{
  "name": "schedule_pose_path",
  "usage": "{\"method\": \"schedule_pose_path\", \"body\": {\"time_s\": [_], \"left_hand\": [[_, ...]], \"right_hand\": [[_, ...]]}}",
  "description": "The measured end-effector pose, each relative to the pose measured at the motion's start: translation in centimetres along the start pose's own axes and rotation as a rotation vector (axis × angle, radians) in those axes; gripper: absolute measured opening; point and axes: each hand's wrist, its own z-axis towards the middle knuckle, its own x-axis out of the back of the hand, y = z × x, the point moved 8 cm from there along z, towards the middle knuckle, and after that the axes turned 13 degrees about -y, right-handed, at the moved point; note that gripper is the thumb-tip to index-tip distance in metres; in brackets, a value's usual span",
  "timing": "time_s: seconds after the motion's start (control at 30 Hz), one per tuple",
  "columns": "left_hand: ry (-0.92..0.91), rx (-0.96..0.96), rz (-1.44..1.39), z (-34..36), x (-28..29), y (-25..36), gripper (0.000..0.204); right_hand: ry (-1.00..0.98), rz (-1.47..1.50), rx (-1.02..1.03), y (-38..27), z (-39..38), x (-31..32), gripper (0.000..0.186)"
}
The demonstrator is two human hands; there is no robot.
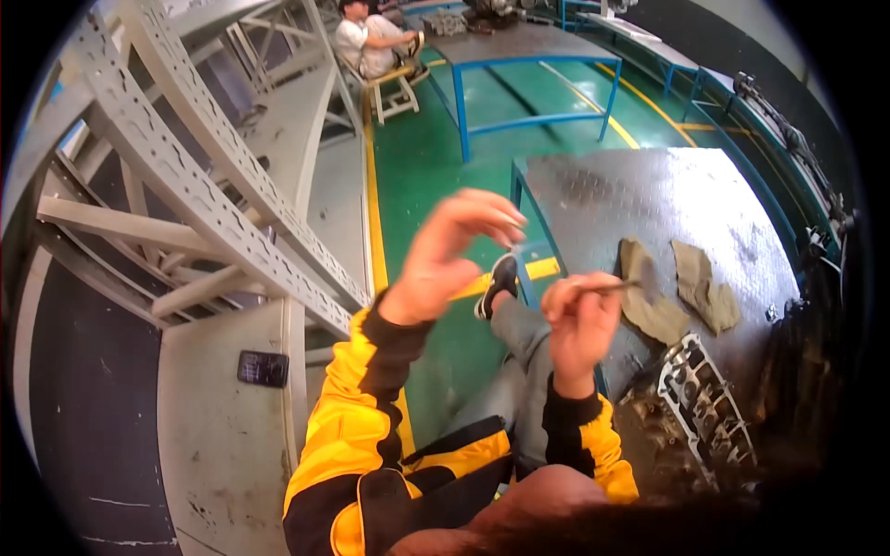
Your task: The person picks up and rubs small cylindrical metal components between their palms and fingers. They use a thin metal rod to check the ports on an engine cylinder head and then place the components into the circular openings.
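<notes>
My left hand is raised in the middle of the view, empty, fingers curved and apart. Just right of it, my right hand pinches a thin dark tool, too small and blurred to identify. Beyond the tool, two olive work gloves lie on the metal-topped table. A metal engine cylinder head rests at the table’s near right, below the gloves.
Grey shelving rises along the left, above a ledge holding a black phone. Ahead, a seated person is beside another blue-framed table with metal parts. My outstretched leg reaches beside the near table.
</notes>
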Motion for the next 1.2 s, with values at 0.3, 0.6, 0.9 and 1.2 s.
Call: {"method": "schedule_pose_path", "body": {"time_s": [0.3,0.6,0.9,1.2], "left_hand": [[0.653,0.682,-0.658,-19.7,-10.7,-14.5,0.035],[0.748,0.832,-1.079,-25.9,-16.8,-16.6,0.032],[1.011,0.485,-1.445,-23.4,-12.8,-20.4,0.046],[0.963,0.089,-1.374,-18.5,-2.4,-13.5,0.066]], "right_hand": [[-0.148,-0.027,-1.007,11.8,-20.0,2.2,0.018],[-0.155,-0.535,-0.741,9.6,-15.9,3.1,0.014],[0.133,0.250,-0.698,10.1,-7.8,4.5,0.024],[-0.038,0.554,-0.396,9.2,0.2,0.9,0.045]]}}
